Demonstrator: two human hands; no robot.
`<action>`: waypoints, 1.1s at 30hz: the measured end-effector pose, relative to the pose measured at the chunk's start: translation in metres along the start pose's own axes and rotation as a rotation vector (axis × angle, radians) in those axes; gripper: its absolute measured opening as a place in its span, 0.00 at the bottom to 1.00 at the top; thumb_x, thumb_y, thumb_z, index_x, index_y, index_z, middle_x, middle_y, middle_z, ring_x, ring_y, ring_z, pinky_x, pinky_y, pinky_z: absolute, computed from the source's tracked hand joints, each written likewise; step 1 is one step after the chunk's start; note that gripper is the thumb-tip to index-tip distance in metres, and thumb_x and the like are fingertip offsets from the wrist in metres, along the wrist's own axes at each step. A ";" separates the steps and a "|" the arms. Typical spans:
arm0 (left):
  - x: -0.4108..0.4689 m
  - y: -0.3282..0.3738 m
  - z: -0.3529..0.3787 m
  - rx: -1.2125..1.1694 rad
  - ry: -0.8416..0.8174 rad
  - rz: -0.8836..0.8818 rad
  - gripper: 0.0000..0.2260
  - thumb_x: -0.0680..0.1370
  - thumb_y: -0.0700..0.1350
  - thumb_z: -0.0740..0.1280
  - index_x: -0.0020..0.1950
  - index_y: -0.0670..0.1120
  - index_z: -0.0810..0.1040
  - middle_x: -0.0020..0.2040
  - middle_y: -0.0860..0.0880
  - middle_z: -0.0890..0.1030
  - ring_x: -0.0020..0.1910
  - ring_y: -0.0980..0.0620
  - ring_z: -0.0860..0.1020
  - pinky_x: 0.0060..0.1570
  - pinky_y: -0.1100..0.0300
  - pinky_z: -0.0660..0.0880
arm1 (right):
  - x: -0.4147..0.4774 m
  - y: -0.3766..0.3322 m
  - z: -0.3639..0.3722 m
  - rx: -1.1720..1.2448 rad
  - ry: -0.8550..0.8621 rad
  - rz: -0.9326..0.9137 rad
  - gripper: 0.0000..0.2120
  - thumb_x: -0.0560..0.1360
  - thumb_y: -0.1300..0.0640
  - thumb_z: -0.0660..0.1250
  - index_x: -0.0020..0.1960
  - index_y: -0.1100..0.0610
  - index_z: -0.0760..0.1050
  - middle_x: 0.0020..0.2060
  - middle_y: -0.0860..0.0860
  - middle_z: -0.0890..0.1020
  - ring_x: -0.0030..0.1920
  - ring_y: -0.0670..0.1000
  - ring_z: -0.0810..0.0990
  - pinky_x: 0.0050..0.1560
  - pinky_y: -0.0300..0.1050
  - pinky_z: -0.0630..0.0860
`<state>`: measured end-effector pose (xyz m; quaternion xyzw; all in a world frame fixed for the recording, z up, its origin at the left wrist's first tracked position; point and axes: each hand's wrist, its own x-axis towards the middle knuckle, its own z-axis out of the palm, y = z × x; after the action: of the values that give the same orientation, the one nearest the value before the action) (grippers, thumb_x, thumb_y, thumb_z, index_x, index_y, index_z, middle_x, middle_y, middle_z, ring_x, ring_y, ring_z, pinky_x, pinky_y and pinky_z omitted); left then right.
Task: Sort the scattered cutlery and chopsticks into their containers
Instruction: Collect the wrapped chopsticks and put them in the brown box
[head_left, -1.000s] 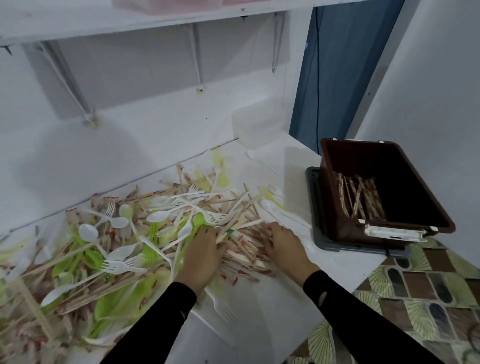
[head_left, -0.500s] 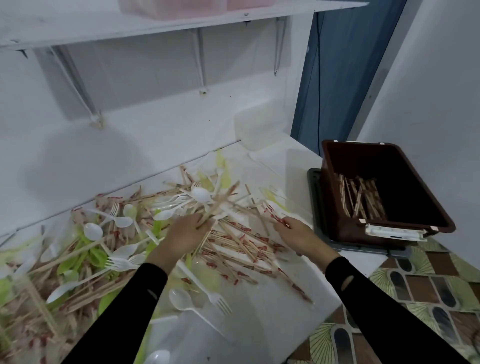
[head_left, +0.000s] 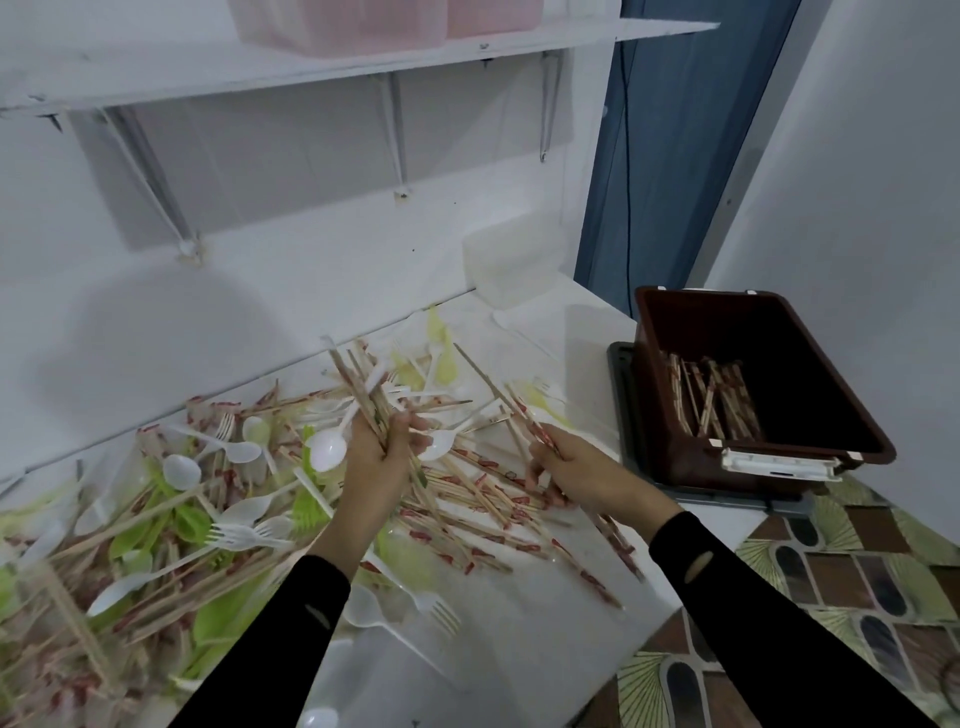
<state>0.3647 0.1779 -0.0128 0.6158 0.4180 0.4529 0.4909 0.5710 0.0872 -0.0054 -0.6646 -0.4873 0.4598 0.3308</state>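
A heap of wrapped wooden chopsticks (head_left: 467, 499), white plastic spoons and forks (head_left: 244, 535) and green cutlery (head_left: 182, 525) covers the white counter (head_left: 519, 639). My left hand (head_left: 379, 457) grips a raised bunch of chopsticks (head_left: 363, 395) together with a white spoon (head_left: 327, 449). My right hand (head_left: 566, 473) holds a few chopsticks (head_left: 514, 410) that slant up to the left. A brown bin (head_left: 810, 332) at the right holds several chopsticks (head_left: 711, 395) on its floor.
The brown bin stands on a dark tray (head_left: 623, 395) at the counter's right end. A translucent white container (head_left: 506, 270) sits at the back by the wall. A shelf (head_left: 311, 62) hangs overhead. Patterned floor tiles (head_left: 857, 571) lie beyond the counter's right edge.
Both hands have risen off the pile with chopsticks gathered in them. The left hand's bunch now stands higher, with a white spoon lifted along with it.
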 end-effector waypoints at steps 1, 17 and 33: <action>0.000 -0.003 0.001 -0.035 -0.025 -0.037 0.16 0.84 0.41 0.58 0.68 0.58 0.64 0.46 0.47 0.81 0.41 0.49 0.82 0.49 0.57 0.81 | 0.000 0.000 0.000 -0.035 -0.009 -0.006 0.10 0.85 0.52 0.51 0.63 0.48 0.66 0.38 0.52 0.80 0.25 0.45 0.70 0.28 0.35 0.67; 0.013 0.000 0.002 0.402 -0.272 0.197 0.06 0.80 0.46 0.66 0.53 0.50 0.83 0.48 0.60 0.80 0.47 0.63 0.77 0.48 0.76 0.69 | -0.001 -0.008 0.009 -0.255 -0.177 0.037 0.12 0.84 0.54 0.54 0.46 0.46 0.72 0.36 0.44 0.75 0.34 0.44 0.70 0.36 0.36 0.66; 0.032 0.000 -0.027 0.710 -0.306 0.015 0.12 0.83 0.53 0.60 0.46 0.47 0.77 0.39 0.45 0.78 0.36 0.48 0.77 0.35 0.57 0.70 | 0.071 0.021 0.010 -0.453 0.389 0.165 0.18 0.81 0.50 0.60 0.34 0.57 0.68 0.32 0.52 0.74 0.37 0.56 0.75 0.32 0.44 0.67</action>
<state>0.3460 0.2143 -0.0052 0.8109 0.4662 0.1866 0.3004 0.5767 0.1479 -0.0481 -0.8344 -0.4490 0.2290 0.2230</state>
